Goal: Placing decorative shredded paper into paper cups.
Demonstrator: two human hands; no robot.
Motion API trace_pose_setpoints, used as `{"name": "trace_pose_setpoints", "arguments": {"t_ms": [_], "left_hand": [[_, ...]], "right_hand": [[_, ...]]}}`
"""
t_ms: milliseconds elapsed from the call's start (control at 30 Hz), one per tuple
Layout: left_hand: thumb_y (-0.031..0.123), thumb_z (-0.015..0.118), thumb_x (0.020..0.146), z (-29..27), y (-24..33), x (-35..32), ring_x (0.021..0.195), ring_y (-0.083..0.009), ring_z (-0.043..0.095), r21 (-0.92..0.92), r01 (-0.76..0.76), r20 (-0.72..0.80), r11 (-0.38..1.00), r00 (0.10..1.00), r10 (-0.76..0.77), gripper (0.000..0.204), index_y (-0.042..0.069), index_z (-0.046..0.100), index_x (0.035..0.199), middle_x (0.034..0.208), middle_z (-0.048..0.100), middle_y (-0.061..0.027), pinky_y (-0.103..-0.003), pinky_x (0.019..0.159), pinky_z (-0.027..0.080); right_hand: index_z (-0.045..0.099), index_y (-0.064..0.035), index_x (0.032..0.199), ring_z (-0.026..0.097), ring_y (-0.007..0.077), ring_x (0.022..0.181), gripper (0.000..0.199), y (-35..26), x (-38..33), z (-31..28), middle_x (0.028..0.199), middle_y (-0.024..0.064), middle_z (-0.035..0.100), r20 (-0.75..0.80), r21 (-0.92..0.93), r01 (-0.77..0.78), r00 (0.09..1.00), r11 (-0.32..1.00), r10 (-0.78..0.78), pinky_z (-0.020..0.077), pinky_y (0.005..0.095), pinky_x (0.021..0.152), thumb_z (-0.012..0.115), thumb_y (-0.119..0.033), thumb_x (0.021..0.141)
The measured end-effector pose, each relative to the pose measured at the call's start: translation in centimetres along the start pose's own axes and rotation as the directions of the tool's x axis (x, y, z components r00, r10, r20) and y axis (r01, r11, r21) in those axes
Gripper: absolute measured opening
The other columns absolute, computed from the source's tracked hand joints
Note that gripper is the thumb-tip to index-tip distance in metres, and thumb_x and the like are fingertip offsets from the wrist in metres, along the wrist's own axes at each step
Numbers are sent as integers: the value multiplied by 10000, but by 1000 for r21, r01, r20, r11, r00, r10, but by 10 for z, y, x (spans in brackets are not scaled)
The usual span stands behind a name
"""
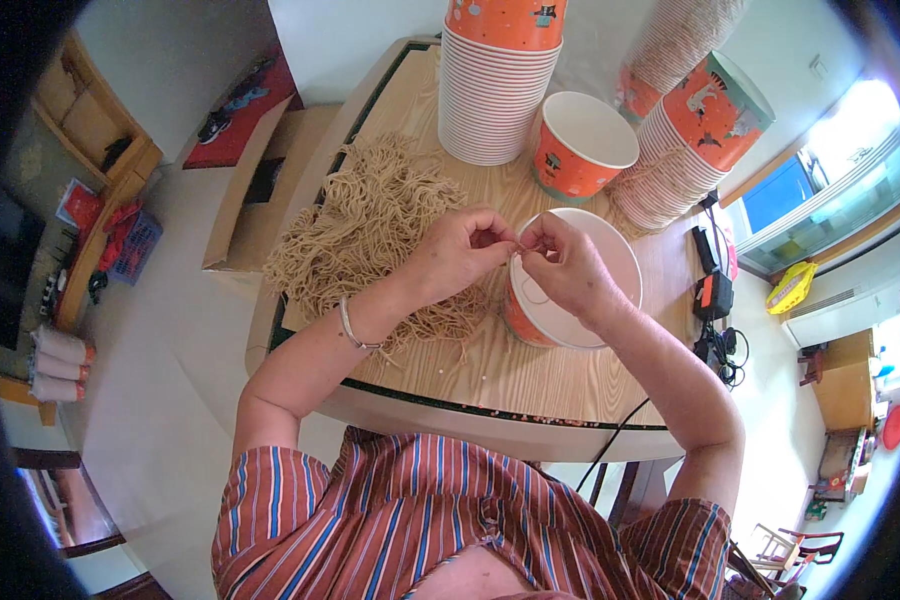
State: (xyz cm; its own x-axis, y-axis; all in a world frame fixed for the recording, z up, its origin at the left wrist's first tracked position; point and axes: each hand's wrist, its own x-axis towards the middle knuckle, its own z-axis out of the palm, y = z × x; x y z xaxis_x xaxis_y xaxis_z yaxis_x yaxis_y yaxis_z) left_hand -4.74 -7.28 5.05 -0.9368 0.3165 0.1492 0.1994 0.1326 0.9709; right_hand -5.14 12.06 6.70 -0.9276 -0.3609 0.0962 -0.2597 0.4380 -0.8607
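A white-lined orange paper bucket (602,250) stands on the wooden table in front of me. Over its left rim, my left hand (460,252) and my right hand (572,268) meet with fingertips pinched together. Between them is a thin tan cord (536,297), part of which hangs in a loop against the white inside of the bucket. The fingers hide the exact spot where the cord is gripped. A large heap of tan cords (345,235) lies to the left, partly behind my left wrist and forearm.
A tall stack of paper buckets (498,95) rises at the back, beside a single orange bucket (590,130). More stacked buckets (685,130) lean at the right, with cords draped over them. Black adapters and cables (713,290) lie along the right edge. A cardboard box (245,200) stands left of the table.
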Motion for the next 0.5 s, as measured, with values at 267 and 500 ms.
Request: {"name": "trace_pose_setpoints", "arguments": {"t_ms": [267,500], "left_hand": [[68,676,883,0,4,-3,764,-46,552,117,-80,-23,990,996,84,59,25,651,914,861,586,17,-214,669,470],[69,660,897,-1,5,-2,745,-58,578,-39,42,2,998,999,-42,58,16,647,919,838,624,13,-224,676,491]], "right_hand": [[619,-19,958,519,68,619,152,-30,-5,-7,769,16,602,109,166,-345,937,924,331,428,246,488,635,-154,890],[631,-37,928,485,42,572,155,-22,-6,-8,746,-12,580,130,263,-346,938,901,322,381,217,428,646,-189,907]]}}
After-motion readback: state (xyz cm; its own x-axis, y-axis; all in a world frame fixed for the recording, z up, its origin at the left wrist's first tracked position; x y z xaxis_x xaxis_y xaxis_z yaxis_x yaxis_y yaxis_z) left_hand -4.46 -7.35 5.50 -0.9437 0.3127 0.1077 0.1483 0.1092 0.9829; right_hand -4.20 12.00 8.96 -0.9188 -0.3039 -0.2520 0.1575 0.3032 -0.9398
